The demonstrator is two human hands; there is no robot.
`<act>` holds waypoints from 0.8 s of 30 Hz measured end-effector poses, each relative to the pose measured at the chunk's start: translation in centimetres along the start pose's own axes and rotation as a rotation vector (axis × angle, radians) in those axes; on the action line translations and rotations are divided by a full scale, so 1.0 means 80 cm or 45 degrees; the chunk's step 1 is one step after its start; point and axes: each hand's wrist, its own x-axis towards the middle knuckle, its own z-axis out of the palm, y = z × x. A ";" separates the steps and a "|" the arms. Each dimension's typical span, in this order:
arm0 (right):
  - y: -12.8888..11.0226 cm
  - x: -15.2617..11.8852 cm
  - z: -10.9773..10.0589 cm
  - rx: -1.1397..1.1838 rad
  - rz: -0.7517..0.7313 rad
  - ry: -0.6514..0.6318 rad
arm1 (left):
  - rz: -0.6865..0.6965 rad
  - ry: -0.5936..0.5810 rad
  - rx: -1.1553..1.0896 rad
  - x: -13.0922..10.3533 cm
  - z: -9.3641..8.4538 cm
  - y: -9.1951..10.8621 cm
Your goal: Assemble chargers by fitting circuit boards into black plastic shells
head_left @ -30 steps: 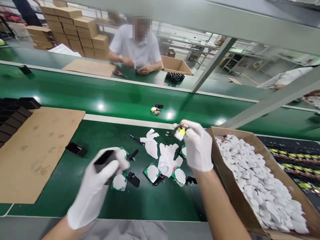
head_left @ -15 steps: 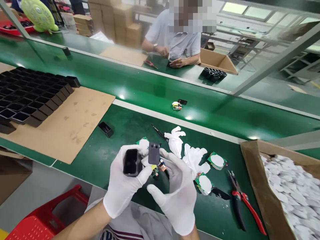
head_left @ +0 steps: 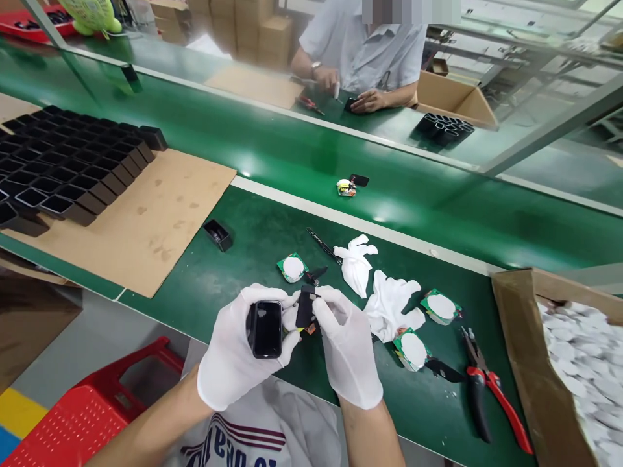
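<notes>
right hand (head_left: 349, 347) newly closed on black plate (head_left: 305, 309); left grip (head_left: 238, 350) round case (head_left: 267, 329), mouth up, long axis fore-aft

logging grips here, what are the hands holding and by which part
Left hand: open black plastic case, gripped around its sides. Right hand: fingers on the edge of a flat dark rectangular piece.

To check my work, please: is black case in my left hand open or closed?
Open: the black case in your left hand shows its hollow inside, uncovered.
</notes>
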 end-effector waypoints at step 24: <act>0.002 -0.038 0.008 -0.598 -0.520 0.566 | -0.294 0.086 -0.145 -0.007 0.007 0.001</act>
